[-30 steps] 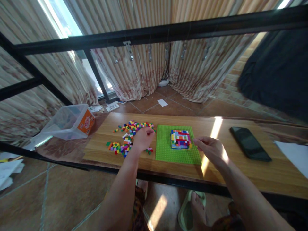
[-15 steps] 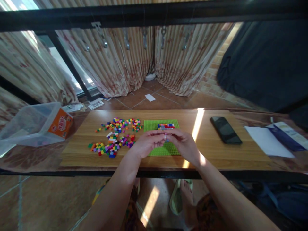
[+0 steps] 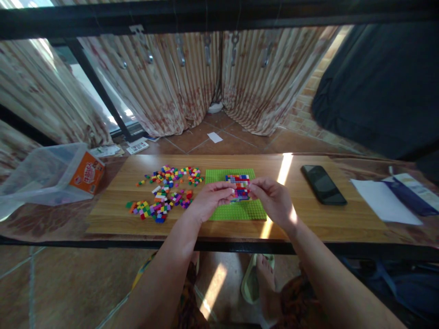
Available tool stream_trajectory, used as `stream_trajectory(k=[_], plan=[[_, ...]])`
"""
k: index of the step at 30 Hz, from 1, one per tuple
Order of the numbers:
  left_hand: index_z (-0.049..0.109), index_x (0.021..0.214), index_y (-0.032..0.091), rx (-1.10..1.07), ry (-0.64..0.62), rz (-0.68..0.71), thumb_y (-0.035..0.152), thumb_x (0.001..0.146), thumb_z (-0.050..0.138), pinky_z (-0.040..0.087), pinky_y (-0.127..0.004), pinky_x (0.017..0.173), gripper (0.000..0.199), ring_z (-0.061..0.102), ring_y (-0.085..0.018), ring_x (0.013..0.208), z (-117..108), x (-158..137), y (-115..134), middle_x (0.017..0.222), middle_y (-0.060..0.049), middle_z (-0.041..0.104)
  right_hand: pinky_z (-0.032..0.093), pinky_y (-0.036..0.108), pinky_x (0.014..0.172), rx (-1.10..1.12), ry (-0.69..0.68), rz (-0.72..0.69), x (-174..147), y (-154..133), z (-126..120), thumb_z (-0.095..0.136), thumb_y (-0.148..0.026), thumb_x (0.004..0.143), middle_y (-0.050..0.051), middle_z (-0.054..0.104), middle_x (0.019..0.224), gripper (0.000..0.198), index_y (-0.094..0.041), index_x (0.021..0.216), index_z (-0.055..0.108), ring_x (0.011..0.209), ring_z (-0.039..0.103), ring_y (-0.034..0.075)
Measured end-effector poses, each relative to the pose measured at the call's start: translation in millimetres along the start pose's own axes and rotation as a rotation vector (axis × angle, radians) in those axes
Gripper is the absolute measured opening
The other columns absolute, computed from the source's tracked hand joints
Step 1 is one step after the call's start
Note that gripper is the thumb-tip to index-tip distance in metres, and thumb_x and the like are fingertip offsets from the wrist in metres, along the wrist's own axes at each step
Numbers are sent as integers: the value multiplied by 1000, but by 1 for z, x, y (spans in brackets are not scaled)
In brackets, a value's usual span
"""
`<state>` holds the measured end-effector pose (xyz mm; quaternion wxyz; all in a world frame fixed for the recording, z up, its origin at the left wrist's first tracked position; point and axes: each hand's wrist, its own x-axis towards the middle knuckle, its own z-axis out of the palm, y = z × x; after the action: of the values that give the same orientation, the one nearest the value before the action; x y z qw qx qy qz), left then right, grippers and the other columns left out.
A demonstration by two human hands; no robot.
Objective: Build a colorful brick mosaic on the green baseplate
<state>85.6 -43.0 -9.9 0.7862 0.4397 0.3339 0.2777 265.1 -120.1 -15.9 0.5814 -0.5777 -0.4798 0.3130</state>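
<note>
Both hands, left (image 3: 210,201) and right (image 3: 270,197), fingertips pinched, perhaps on a brick, flanking brick block (image 3: 238,185) just beyond.

Wooden tabletop (image 3: 308,219) carries: green baseplate (image 3: 219,176) at centre; loose coloured bricks (image 3: 164,192) scattered just left of it; clear plastic tub (image 3: 44,176) far left; black phone (image 3: 323,184) right of centre; papers (image 3: 384,201) at far right.

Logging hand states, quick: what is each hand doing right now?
Left hand: fingers pinched together beside the brick block on the green baseplate; whether it holds a piece cannot be told.
Right hand: fingertips at the block's right edge; grip cannot be told.
</note>
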Motion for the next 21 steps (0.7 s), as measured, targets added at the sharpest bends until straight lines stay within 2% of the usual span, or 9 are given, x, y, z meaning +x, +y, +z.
stream_trajectory(k=[5,9,12,15,18,21], plan=[[74,86,13,130,96,94,31,71,80,42,-22,63,24,54,-6,62,-3,3,0,72,0,65,51,26,55,59,68,60,5,-4,-11,75,-34,74,0,67,62,16,-18,77,72,56,59,11],[74,84,13,221,117,139,33,72,76,36,-22,57,23,49,-6,57,-1,4,-2,66,1,61,48,27,52,-16,73,63,5,4,-18,74,-37,73,-1,66,61,21,-18,83,77,54,54,10],[74,82,14,274,139,139,33,71,75,33,-23,56,23,47,-7,55,-1,5,-3,63,2,59,50,29,54,-130,34,36,4,11,-22,69,-40,78,0,67,62,27,-18,90,79,56,56,12],[73,82,14,310,140,136,32,73,72,32,-23,55,21,45,-8,55,-1,6,-4,61,2,58,52,31,63,-315,-37,-39,1,13,-25,63,-39,85,3,72,74,28,-19,96,79,66,62,15],[72,80,14,360,132,143,31,76,69,30,-24,55,19,44,-8,54,-1,6,-4,59,2,56,52,31,68,-541,-82,-118,-1,10,-24,58,-35,89,4,75,86,25,-22,94,78,72,65,17],[71,79,14,411,125,151,31,76,67,30,-24,56,18,43,-9,54,-1,7,-5,58,3,54,52,30,68,-644,-116,-157,-1,8,-19,55,-31,91,4,75,88,24,-22,94,78,72,66,17]])
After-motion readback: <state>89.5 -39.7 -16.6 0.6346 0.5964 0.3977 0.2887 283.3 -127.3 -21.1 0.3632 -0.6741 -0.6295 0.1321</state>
